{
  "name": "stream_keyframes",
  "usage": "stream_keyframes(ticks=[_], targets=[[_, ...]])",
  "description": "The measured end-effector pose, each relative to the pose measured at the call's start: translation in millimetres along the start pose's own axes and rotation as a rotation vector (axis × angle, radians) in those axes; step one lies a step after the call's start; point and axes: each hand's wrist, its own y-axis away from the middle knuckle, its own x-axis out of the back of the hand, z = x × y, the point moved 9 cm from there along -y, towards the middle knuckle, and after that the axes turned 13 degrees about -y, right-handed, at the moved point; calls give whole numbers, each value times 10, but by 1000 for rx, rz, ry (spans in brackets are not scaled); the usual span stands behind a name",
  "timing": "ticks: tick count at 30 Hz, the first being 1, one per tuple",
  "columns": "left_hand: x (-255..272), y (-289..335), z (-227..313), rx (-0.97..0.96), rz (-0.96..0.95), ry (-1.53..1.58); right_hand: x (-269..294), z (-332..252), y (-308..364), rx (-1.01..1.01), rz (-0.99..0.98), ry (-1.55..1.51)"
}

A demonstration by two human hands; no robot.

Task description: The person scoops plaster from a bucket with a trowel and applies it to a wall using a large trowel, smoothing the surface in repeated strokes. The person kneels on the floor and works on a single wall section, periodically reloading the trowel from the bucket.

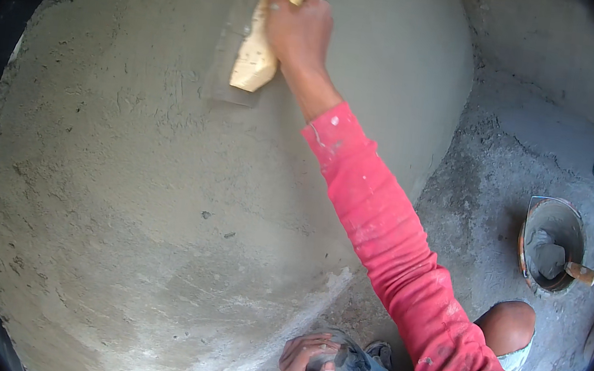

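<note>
A single head-worn fisheye camera is looking down and forward, close to a plastered wall [164,192] filling the left. It is taking in the floor [485,207] on the right, with edges bending at the dark rim.

The right arm, in a long pink-red sleeve flecked with pale spatter, reaches up and forward from the lower right, nearly straight at the elbow. The right hand [296,28] is at the top of the view, back of the hand toward the camera, fingers curled shut in a grip. The left hand [307,366] sits low near the bottom edge, fingers bent, resting on the raised knee.
</note>
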Motion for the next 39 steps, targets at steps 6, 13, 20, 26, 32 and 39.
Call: stream_keyframes(ticks=[6,13,20,26,32,39], targets=[[25,-21,17,-12,-5,-26,-539,-994,108,271,-533,165],[32,-64,114,-32,-12,-24,632,27,1855,456,-952,263],[41,20,117,-69,-6,-43,88,-344,1073,437,-511,489],[34,-30,141,-60,-32,-33,1002,559,41,49,-71,753],[-116,-63,91,-103,-106,-16,3547,2158,1471,-629,239,924],[76,36,181,-106,-18,-63,4479,2788,2721,-626,438,567]])
